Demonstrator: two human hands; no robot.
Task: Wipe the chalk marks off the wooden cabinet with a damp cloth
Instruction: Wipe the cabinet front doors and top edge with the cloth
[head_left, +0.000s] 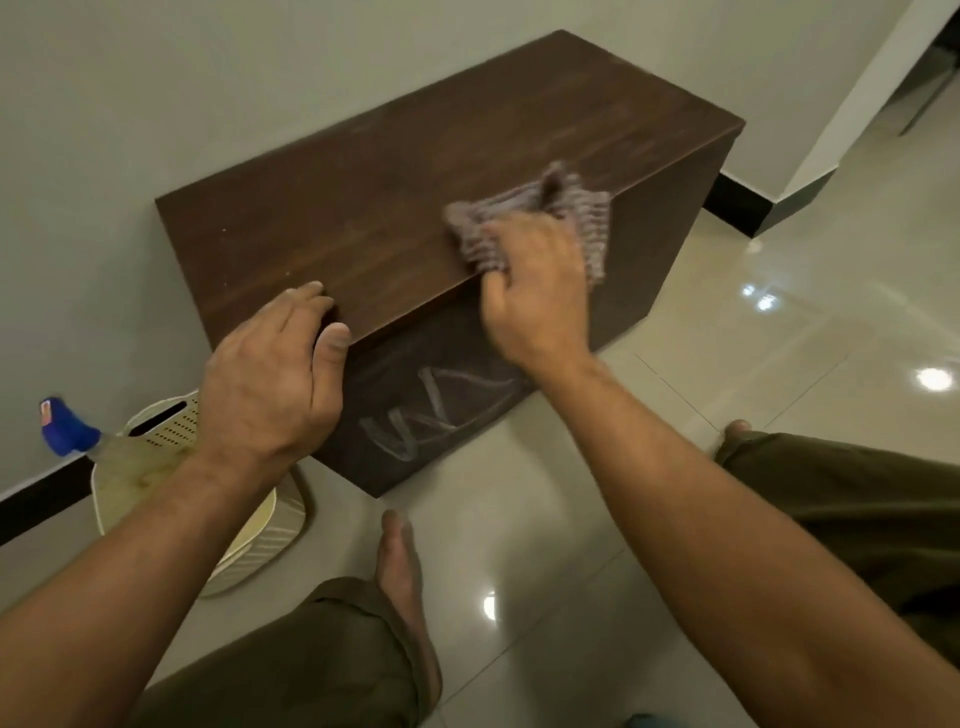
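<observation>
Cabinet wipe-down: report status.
Right hand grips cloth at cabinet top's front edge. Left hand braces top. Chalk marks remain on front.

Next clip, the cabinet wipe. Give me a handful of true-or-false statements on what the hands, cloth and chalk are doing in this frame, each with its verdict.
1. The right hand presses the cloth at the front edge of the cabinet top. True.
2. The left hand holds the spray bottle. False: it rests open on the cabinet's front edge; the bottle stands untouched by the wall.
3. Chalk marks show on the cabinet's front face. True.
4. The cloth covers those front-face marks. False: it is up on the top, apart from them.
5. The spray bottle stands on the cabinet top. False: it is down at the left, beside the cream basket.
</observation>
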